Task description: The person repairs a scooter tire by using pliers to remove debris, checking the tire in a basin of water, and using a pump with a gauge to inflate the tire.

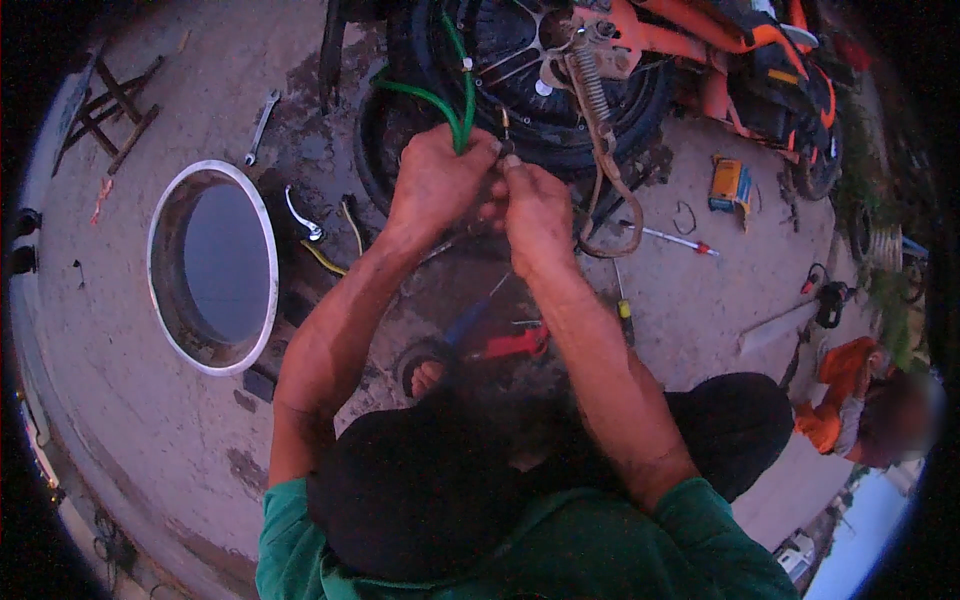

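Note:
My left hand (pixel 445 175) is closed at the green hose (pixel 418 92), which loops up over the black wheel (pixel 525 75) of an orange two-wheeler (pixel 680 40). Pressed close beside it, my right hand (pixel 530 205) pinches at a small piece, mostly hidden by the fingertips, just below a thin brass-coloured valve or fitting (pixel 506 125) by the tyre. A rusty metal stand (pixel 620 190) with a spring hangs to the right of my fingers. Below my hands lie a red-handled tool (pixel 505 345) and a screwdriver (pixel 624 312).
A round metal basin of water (pixel 225 260) sits left. Around me lie a wrench (pixel 262 125), a silver lever (pixel 305 215), a long tool (pixel 670 238), an orange box (pixel 730 185) and a saw-like blade (pixel 775 325). A person in orange (pixel 840 400) is at far right.

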Motion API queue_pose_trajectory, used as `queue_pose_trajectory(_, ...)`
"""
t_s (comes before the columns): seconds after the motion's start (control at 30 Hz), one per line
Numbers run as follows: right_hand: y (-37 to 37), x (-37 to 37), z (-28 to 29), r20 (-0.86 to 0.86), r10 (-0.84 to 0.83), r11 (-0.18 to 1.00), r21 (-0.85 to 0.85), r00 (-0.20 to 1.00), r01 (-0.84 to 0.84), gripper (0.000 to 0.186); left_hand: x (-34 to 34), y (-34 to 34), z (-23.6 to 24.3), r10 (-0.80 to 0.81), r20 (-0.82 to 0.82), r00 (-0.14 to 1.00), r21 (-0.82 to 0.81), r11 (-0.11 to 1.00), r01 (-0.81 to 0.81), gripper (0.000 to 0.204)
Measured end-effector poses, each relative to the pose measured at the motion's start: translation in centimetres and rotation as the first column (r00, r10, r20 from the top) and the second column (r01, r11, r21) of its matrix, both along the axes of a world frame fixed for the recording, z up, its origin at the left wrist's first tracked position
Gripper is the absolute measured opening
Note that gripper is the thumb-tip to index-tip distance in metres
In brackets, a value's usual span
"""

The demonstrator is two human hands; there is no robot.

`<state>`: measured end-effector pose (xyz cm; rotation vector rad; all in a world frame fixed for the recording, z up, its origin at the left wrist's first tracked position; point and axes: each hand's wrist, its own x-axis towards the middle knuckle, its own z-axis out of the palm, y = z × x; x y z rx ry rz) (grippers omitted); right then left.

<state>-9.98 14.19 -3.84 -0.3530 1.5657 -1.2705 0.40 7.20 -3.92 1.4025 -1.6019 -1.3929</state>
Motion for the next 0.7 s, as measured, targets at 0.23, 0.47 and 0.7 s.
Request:
queue_pose_trajectory(0.23, -0.1, -1.4, -2.3, -0.761, 0.142, 0.975, -0.002, 0.633, -0.221, 0.025, -0.2, -0.3, 0.2, -0.038, 0.058, 0.998, -0.081, 0.996, 0.043, 0.019)
queue_pose_trajectory(0.47, -0.2, -1.9, -2.2, 0.718, -0.009, 0.996, -0.059, 0.696, 0.073, 0.02, -0.4, 0.0, 1.8, -0.011, -0.056, 0.998, 0.09, 0.996, 0.017, 0.018)
queue_pose_trajectory(0.7, 0.1, -1.3, -0.6, 0.369, -0.055, 0.995, -0.053, 0.928, 0.08, 0.016, -0.7, -0.2, 1.1, -0.031, -0.037, 0.999, 0.045, 0.998, 0.032, 0.018)
